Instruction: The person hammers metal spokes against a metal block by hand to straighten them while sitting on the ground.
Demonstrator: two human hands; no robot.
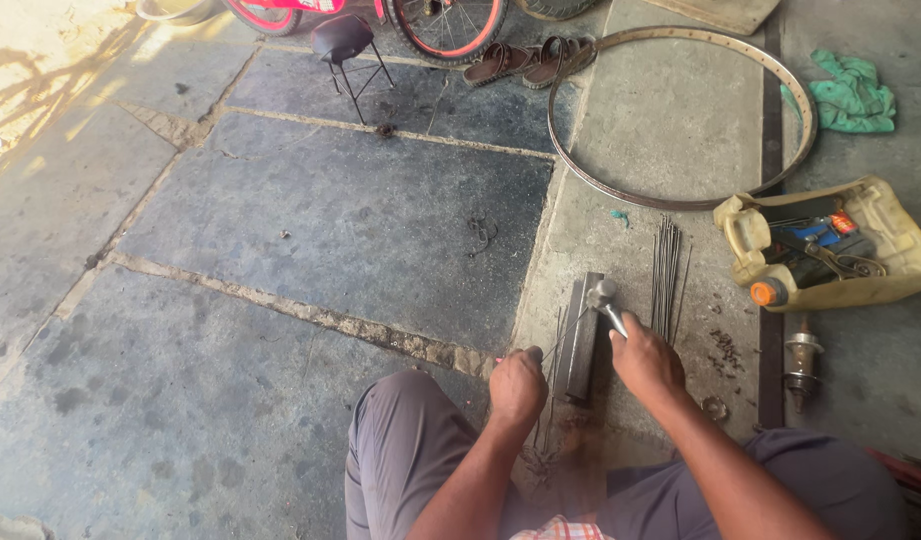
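My right hand (645, 362) is clenched around the handle of a hammer (604, 296), whose head sits on the far end of the metal bar (583, 340) lying on the floor (280, 250). My left hand (517, 385), just left of the bar, pinches a thin spoke (565, 335) that reaches onto it. A bundle of spokes (666, 270) lies right of the bar, a bare wheel rim (680, 115) beyond it. With so thin a spoke, I think a slightly off blow could glance away, kink the wire or catch my left fingers (533, 355), which sit close to the bar.

Roadside bicycle repair spot: wheel rim (680, 120), spokes (666, 270), tools.
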